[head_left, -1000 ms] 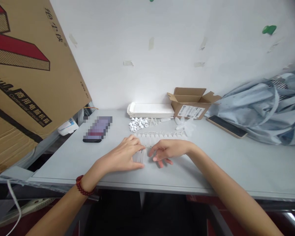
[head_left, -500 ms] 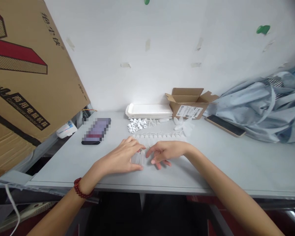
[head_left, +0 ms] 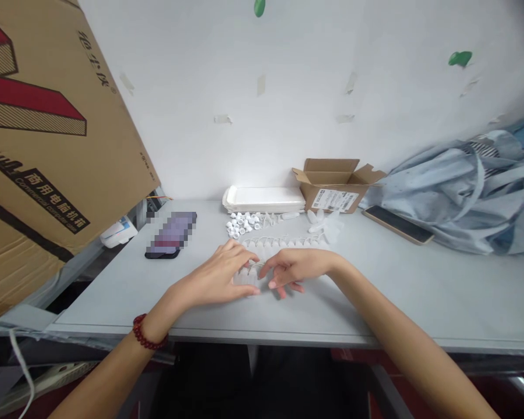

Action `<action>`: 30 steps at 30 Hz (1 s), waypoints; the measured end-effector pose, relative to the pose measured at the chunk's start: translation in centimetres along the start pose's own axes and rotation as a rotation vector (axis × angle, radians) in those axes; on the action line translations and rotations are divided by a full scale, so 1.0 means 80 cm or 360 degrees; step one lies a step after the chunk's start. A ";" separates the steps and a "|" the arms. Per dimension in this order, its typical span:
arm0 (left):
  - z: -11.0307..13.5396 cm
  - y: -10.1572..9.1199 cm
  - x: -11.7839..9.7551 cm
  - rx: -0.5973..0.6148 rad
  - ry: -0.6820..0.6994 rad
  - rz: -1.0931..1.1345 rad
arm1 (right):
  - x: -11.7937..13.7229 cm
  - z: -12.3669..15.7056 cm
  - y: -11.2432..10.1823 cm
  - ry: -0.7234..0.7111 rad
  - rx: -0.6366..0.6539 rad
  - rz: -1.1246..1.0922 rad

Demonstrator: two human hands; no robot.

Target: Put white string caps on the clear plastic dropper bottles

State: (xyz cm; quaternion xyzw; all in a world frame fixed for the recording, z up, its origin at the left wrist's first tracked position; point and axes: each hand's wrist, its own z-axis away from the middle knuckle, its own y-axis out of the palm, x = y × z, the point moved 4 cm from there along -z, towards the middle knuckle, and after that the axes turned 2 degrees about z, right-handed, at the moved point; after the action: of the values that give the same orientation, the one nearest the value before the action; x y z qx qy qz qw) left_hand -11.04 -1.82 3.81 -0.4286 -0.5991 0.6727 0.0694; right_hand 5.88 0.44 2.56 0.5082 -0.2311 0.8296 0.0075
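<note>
Thumb and fingers of my left hand (head_left: 220, 270) are closed around a small row of translucent plastic bottles (head_left: 248, 274) lying on the grey desk (head_left: 179, 294). Part of that row is hidden under the palm. Just to its right is my right hand (head_left: 288, 270), palm down, fingers loosely bent and apart, nothing seen in them. Its index fingertip is at the row's right side; whether it touches cannot be told. Behind both hands runs another row of translucent bottles (head_left: 268, 249) with thin strips at their tops. White caps (head_left: 243, 223) lie in a pile farther back.
Against the wall sit a stack of white trays or sleeves (head_left: 266, 196) and an open cardboard box (head_left: 332, 189). Loose translucent pieces (head_left: 327, 226) lie before the box. Phones rest left (head_left: 172, 233) and right (head_left: 397, 224). A large carton (head_left: 70, 157) and blue fabric (head_left: 445, 192) flank the desk.
My left thumb has slid slightly right along the lower ends of the bottles, which now sit closer together. The right hand has barely moved. The view has tilted slightly.
</note>
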 end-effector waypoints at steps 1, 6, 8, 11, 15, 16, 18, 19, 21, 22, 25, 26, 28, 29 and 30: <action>-0.005 -0.002 0.001 -0.0041 -0.0013 0.0023 | 0.000 0.004 -0.006 0.0001 -0.0042 -0.0021; -0.055 -0.013 0.019 -0.0321 -0.0032 0.0018 | -0.018 0.031 -0.059 -0.0011 -0.0715 -0.0050; -0.084 -0.015 0.034 -0.0414 -0.0074 -0.0053 | -0.036 0.039 -0.084 0.0051 -0.1160 0.0114; -0.126 -0.010 0.056 -0.0462 -0.0135 -0.0169 | -0.065 0.046 -0.112 0.0329 -0.1812 0.0834; -0.166 0.005 0.074 -0.0461 -0.0120 -0.0384 | -0.095 0.034 -0.126 0.0398 -0.1952 0.1115; -0.171 0.009 0.076 -0.0466 -0.0133 -0.0402 | -0.099 0.031 -0.127 0.0393 -0.1937 0.1160; -0.176 0.017 0.079 -0.0475 -0.0168 -0.0422 | -0.104 0.025 -0.128 0.0362 -0.1872 0.1243; -0.176 0.020 0.080 -0.0481 -0.0188 -0.0423 | -0.105 0.021 -0.128 0.0343 -0.1828 0.1274; -0.175 0.024 0.080 -0.0487 -0.0224 -0.0428 | -0.107 0.014 -0.126 0.0317 -0.1736 0.1324; -0.174 0.025 0.080 -0.0488 -0.0237 -0.0427 | -0.107 0.010 -0.125 0.0317 -0.1696 0.1343; -0.171 0.024 0.082 -0.0502 -0.0260 -0.0410 | -0.109 -0.001 -0.123 0.0349 -0.1623 0.1387; -0.170 0.022 0.082 -0.0516 -0.0264 -0.0401 | -0.110 -0.004 -0.122 0.0356 -0.1608 0.1399; -0.166 0.016 0.083 -0.0567 -0.0270 -0.0382 | -0.110 -0.007 -0.121 0.0368 -0.1594 0.1423; -0.164 0.012 0.083 -0.0599 -0.0270 -0.0370 | -0.110 -0.008 -0.121 0.0376 -0.1592 0.1435; -0.161 0.007 0.082 -0.0633 -0.0271 -0.0358 | -0.110 -0.008 -0.121 0.0387 -0.1594 0.1446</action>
State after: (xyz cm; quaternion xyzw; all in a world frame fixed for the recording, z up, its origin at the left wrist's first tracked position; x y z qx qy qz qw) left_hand -6.44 11.64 1.19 -0.3063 -0.7674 0.5632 0.0075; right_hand 12.00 11.32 -1.53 0.1995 -0.7744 0.5949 -0.0813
